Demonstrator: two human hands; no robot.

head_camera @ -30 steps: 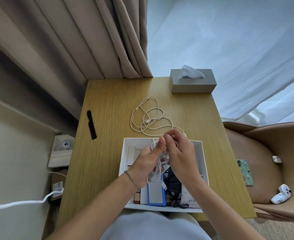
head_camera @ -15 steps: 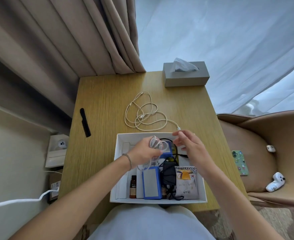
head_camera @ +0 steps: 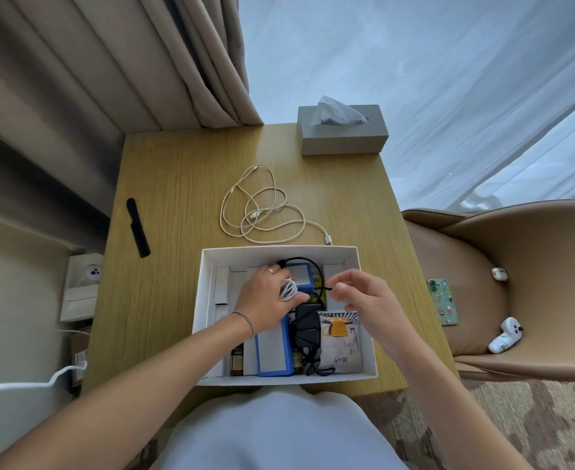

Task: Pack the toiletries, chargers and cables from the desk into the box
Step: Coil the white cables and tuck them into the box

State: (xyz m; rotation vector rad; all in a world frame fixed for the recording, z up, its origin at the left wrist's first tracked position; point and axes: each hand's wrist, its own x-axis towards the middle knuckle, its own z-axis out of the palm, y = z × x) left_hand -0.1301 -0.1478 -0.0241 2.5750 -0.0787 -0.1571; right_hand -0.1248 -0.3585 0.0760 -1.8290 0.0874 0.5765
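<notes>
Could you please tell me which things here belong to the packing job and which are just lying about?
Part of the job:
- white box
- coiled white cable, held by the left hand
- right hand, over the box
- loose beige cable on the desk
- black comb

Just lying about:
- tissue box
- phone and white earbud cases on the chair

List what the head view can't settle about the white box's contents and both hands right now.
- Head view: small brown bottle in the white cardboard box, upper part hidden by the left forearm; label too small to read.
- Coiled white cable: the left hand covers part of it.
- Right hand: fingertips blurred, so grip on the thin black cable is unclear.
</notes>
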